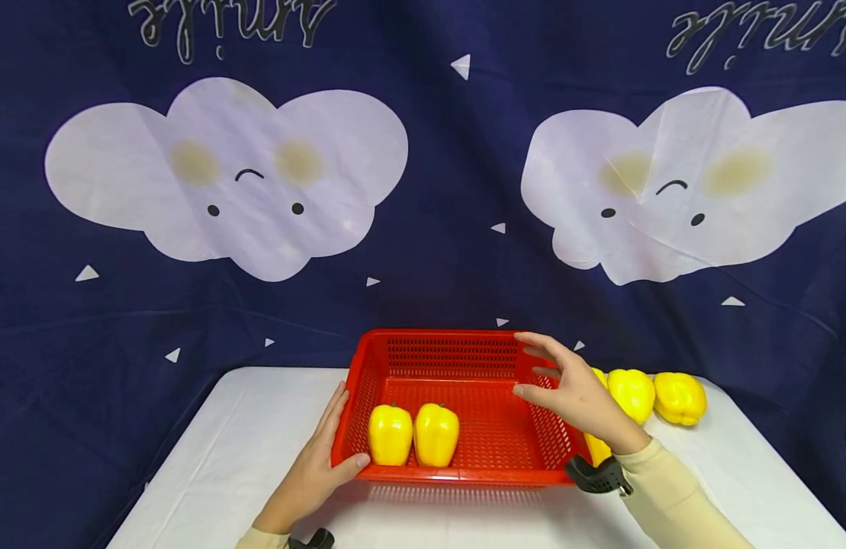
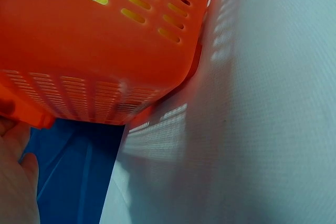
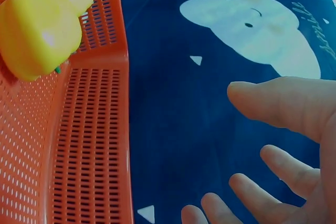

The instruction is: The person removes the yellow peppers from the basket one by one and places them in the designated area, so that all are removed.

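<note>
A red plastic basket (image 1: 457, 476) with slotted walls stands on the white table. Inside it, at the left, two yellow bell peppers (image 1: 390, 436) (image 3: 39, 32) sit side by side. My left hand (image 1: 316, 457) holds the basket's left front corner, thumb over the rim and fingers along the outer side. Over the basket's right side hovers my right hand (image 1: 577, 389), fingers spread and apart from thumb, with nothing between them. More yellow bell peppers (image 1: 680, 398) lie on the table right of the basket, some partly hidden behind the right hand and wrist.
The white table (image 1: 210, 450) extends to both sides of the basket. Behind it hangs a dark blue cloth (image 1: 457, 191) with white clouds and small triangles. A black wrist strap (image 1: 596, 474) is on the right wrist.
</note>
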